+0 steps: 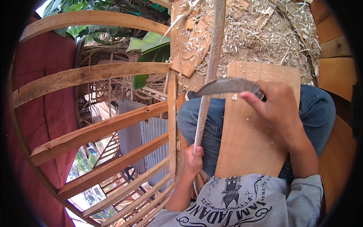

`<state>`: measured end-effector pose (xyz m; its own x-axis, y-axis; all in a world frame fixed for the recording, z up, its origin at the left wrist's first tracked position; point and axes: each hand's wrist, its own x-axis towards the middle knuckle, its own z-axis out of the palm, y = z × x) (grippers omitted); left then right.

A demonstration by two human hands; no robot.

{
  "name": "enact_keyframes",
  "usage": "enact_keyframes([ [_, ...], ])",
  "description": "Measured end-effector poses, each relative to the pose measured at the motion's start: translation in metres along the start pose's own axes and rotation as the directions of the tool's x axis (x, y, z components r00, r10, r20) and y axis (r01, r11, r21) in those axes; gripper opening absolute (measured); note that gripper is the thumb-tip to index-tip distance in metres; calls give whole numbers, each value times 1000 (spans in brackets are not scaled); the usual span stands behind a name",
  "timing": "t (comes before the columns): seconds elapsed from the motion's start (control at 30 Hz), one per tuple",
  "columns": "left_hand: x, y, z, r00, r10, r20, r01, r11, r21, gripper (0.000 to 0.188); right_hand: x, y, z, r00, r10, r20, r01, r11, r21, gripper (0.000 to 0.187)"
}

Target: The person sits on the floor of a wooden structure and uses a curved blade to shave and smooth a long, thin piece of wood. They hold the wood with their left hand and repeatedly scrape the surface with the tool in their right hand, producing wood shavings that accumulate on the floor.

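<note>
A long pale wooden stick point(212, 62) runs from my lap up past the far edge of the view. Low on it, my left hand point(193, 159) is wrapped around the shaft. My right hand point(278, 104) grips a curved knife point(230, 86), its handle mostly hidden in my fingers. The dark blade points left and lies across the stick, well above my left hand. Under my right hand a flat wooden board point(251, 140) rests over my thighs, with a few small chips on it.
Wood shavings point(261, 41) cover the floor ahead, around a flat plank piece point(196, 47). To my left stands a slatted wooden railing point(102, 128), with corrugated metal sheets point(151, 132) and a red cloth point(34, 125) beyond. A wooden plank wall point(338, 72) closes the right side.
</note>
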<state>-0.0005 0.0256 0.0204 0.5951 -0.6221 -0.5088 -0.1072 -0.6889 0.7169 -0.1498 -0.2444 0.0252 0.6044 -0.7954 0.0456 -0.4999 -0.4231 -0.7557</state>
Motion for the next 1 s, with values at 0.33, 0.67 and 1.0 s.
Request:
enact_keyframes([
  [0.33,2,-11,-7,996,-3,94,7,999,-38,62,2,-4,29,992,-108,63,115,984,-139,60],
  [0.67,4,-12,-6,996,2,90,-2,1000,3,63,27,18,4,983,102,-154,-118,988,-95,62],
  [1.0,7,-12,-20,970,-18,241,57,986,-154,64,-9,-8,25,980,-190,53,193,978,-76,61],
])
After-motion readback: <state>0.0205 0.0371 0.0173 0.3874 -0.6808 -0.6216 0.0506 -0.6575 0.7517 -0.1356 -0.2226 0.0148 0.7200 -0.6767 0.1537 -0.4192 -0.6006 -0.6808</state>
